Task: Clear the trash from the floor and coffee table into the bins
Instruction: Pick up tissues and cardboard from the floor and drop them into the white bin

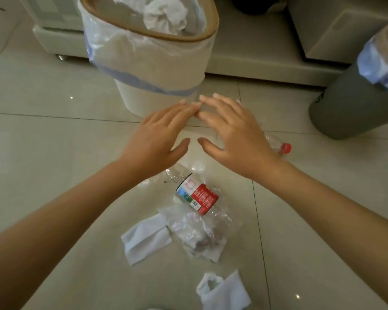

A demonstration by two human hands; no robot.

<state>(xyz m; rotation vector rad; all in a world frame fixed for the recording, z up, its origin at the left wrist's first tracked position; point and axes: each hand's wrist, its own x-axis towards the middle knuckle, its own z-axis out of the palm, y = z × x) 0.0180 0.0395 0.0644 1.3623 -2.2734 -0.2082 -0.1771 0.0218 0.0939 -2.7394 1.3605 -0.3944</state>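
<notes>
Both hands, left hand (159, 133) and right hand (231, 135), hovered flat-fingered and empty above the floor (43, 153) while the crushed bottle (197, 195) lay at six o'clock beneath them, probably light, springy and slick, best pinched across its labelled middle.

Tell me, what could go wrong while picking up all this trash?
The crushed bottle is round and light, so it might roll or skid across the smooth floor tiles when grabbed. The white bin already holds crumpled paper near its rim, so more trash could spill back out. The second bottle lies partly hidden behind the right hand and could be missed. Both hands, the left hand too, are empty now.
</notes>
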